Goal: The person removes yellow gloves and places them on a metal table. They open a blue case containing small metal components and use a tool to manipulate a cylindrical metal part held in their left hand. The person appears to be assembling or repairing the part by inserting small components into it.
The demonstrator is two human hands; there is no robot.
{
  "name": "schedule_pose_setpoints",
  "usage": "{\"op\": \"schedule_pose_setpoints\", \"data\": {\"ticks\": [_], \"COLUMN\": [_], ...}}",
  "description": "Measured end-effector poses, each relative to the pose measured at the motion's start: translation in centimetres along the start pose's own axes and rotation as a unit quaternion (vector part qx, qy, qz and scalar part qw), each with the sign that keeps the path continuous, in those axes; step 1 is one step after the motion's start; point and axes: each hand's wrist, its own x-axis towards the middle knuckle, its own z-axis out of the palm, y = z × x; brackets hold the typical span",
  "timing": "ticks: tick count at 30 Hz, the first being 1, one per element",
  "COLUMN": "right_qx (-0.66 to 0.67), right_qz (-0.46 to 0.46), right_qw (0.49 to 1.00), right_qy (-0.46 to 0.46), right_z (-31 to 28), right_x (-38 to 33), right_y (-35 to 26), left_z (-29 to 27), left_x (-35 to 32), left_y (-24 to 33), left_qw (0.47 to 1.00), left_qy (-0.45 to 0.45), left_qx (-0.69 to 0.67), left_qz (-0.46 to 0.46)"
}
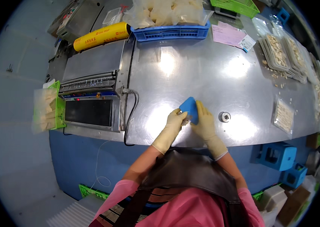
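Both my hands wear cream rubber gloves and are close together over the steel table near its front edge. A small bright blue piece (189,108), which looks like a folded cloth, lies between them. My left hand (175,120) is closed on its left edge, thumb on top. Along its right side rests my right hand (204,123), with its fingers stretched out away from me and touching the blue piece. The underside of the blue piece is hidden. To the right of my right hand stands a small round metal piece (225,117).
A wrapping machine (88,94) with a yellow film roll (102,36) stands left, its black cable (132,113) over the table edge. A blue crate (169,33) of bags is at the back. Stacked trays (275,53) and a clear packet (283,116) lie right; blue stools (279,156) below.
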Motion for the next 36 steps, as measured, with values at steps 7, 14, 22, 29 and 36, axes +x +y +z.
{"op": "schedule_pose_setpoints", "data": {"ticks": [7,14,22,29,36], "right_qx": [-0.041,-0.145,0.004,0.204,0.383], "right_qz": [0.067,0.016,0.075,0.042,0.187], "right_qw": [0.997,0.989,0.996,0.978,0.9], "right_qy": [-0.006,-0.025,0.05,-0.012,-0.086], "right_z": [-0.7,-1.9,-6.0,-3.8,0.3], "right_x": [0.7,0.6,-0.8,1.0,3.4], "right_y": [4.0,3.8,2.5,-3.0,-9.3], "left_z": [-0.3,-1.2,-6.1,-3.6,0.3], "left_x": [-0.8,-3.3,-8.0,-8.4,-11.8], "left_y": [1.1,2.6,2.4,0.5,2.0], "left_qw": [0.934,0.777,0.942,0.953,0.888], "left_qy": [0.132,0.214,0.255,-0.125,-0.177], "left_qx": [0.256,0.48,0.14,-0.262,-0.403], "left_qz": [0.211,0.346,0.168,0.087,0.13]}}
